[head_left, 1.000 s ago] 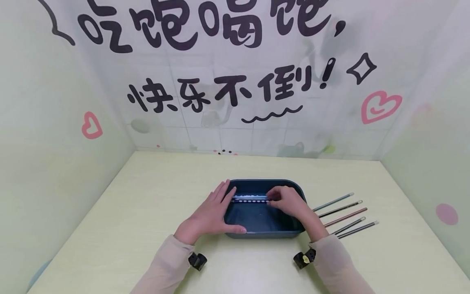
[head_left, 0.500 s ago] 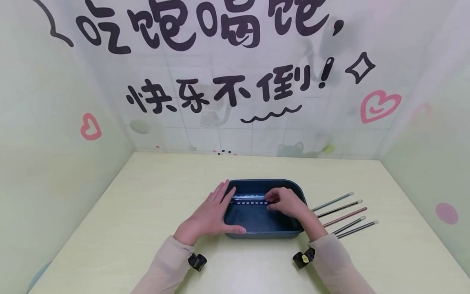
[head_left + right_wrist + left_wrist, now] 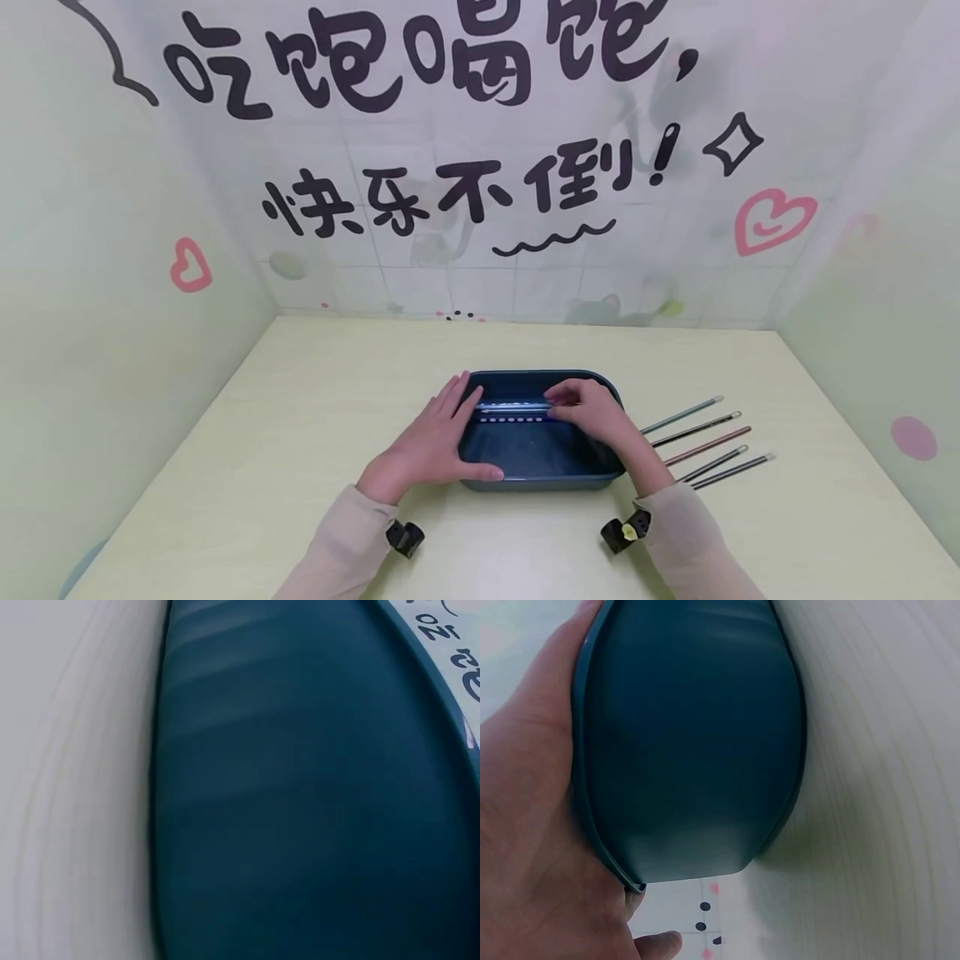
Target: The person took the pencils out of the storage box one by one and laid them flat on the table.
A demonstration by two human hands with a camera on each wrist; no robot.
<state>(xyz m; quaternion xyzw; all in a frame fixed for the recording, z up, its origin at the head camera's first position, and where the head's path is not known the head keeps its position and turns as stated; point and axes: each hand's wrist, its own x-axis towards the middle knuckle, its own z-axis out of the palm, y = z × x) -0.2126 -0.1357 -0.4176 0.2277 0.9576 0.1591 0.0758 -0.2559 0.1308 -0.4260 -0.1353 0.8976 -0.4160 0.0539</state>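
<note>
A dark blue rectangular tub (image 3: pixel 525 481) with rounded corners stands on the table. My left hand (image 3: pixel 429 437) lies over its left end, fingers spread straight along the rim and thumb on the front rim. In the left wrist view, the palm (image 3: pixel 532 787) touches the tub's rim. Inside the tub, my right hand (image 3: pixel 596 412) pinches the right end of a light blue pencil (image 3: pixel 513 409) lying crosswise. A row of white oval marks (image 3: pixel 510 420) runs beside it; whether these are slots or a pattern, I cannot tell. The right wrist view shows only the tub's outer wall (image 3: pixel 300 795).
Several pencils lie fanned out right of the tub, among them a blue-green pencil (image 3: pixel 684 414), a reddish pencil (image 3: pixel 708 445) and a dark pencil (image 3: pixel 733 471). A printed back wall (image 3: pixel 480 275) and side walls enclose the pale table (image 3: pixel 300 467).
The right fingers shifted slightly left, then back right along the pencil's end. The left hand keeps its place on the tub. The head view has tilted up a little.
</note>
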